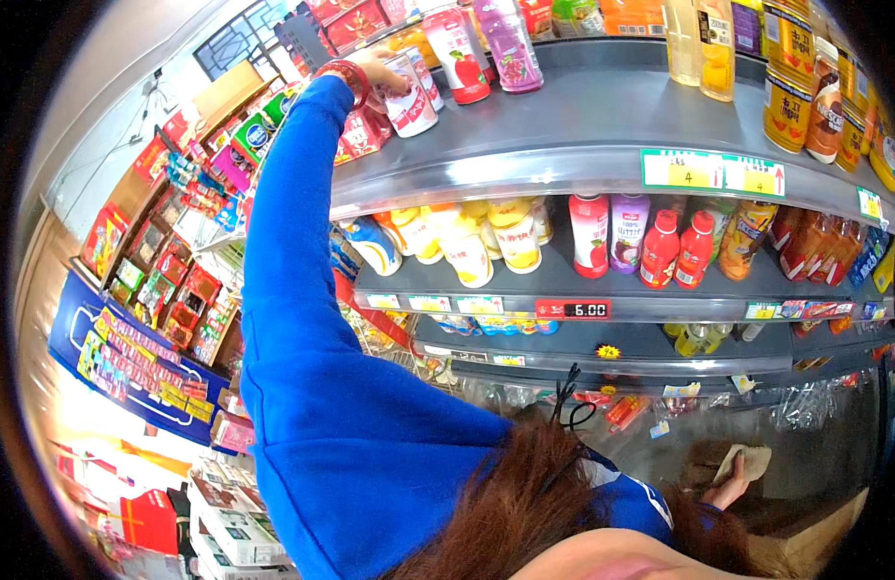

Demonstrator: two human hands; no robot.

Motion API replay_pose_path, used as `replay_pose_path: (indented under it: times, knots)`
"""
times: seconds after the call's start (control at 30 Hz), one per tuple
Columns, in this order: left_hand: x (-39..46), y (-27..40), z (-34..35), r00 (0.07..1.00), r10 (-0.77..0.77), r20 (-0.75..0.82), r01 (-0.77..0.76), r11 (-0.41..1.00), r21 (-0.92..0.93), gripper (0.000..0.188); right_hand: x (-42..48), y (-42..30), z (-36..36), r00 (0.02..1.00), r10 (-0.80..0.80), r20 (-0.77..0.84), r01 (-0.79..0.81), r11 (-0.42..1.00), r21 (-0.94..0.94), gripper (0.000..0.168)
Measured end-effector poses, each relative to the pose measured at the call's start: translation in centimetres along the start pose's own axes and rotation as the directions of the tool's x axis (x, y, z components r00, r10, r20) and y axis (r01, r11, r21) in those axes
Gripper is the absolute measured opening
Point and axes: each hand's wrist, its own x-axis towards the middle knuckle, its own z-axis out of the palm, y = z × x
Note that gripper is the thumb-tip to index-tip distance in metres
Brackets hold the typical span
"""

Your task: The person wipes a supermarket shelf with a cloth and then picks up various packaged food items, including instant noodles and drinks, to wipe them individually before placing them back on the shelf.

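Note:
My left hand [378, 74], with a red bracelet at its wrist, reaches to the left end of the upper shelf [563, 123]. Its fingers are around a white and pink can [410, 101], which stands slightly tilted in the view; a similar can [426, 80] is right beside it. To the right of the cans are a red and white juice bottle [455, 54] and a purple one [510, 47]. Low at the right, my right hand [730, 487] holds a folded pale cloth [748, 464], away from the shelves.
Below, another shelf [556, 272] carries yellow-capped bottles [516, 235] and red bottles [659, 250]. Price tags line the shelf edges. Clear and amber bottles [716, 51] stand at the upper right. Packaged snacks [176, 319] fill racks at the left, with stacked cartons [237, 536] below.

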Motion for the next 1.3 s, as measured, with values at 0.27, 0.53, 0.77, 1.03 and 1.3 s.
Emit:
replay_pose_path:
  times: [0.27, 0.53, 0.77, 1.03, 1.3]
  knots:
    - [6.3, -1.9, -0.8, 0.991, 0.069, 0.115, -0.075, 0.996, 0.043, 0.074, -2.4, -2.0, 1.2, 0.98, 0.008, -0.2, -0.016, 0.999, -0.04, 0.043]
    - [10.9, -2.1, -0.9, 0.992, 0.096, 0.078, -0.123, 0.826, 0.551, 0.067, -0.7, 0.9, -0.7, 0.996, -0.001, -0.09, 0.009, 0.996, 0.093, 0.043]
    - [10.3, -2.7, -0.7, 0.988, 0.119, 0.101, -0.144, 0.942, 0.302, 0.066, -1.6, 0.1, 0.8, 0.994, -0.034, -0.107, 0.045, 0.994, 0.1, 0.046]
    - [8.8, -0.6, -1.3, 0.967, 0.234, -0.101, -0.12, 0.767, 0.63, 0.082, -1.1, -0.3, -1.7, 0.993, -0.08, -0.092, 0.089, 0.991, 0.1, 0.045]
    - [8.7, -0.3, 0.7, 0.878, 0.451, 0.157, -0.456, 0.693, 0.558, 0.083, -4.1, -2.4, -2.5, 0.971, 0.018, -0.239, -0.001, 0.997, 0.074, 0.049]
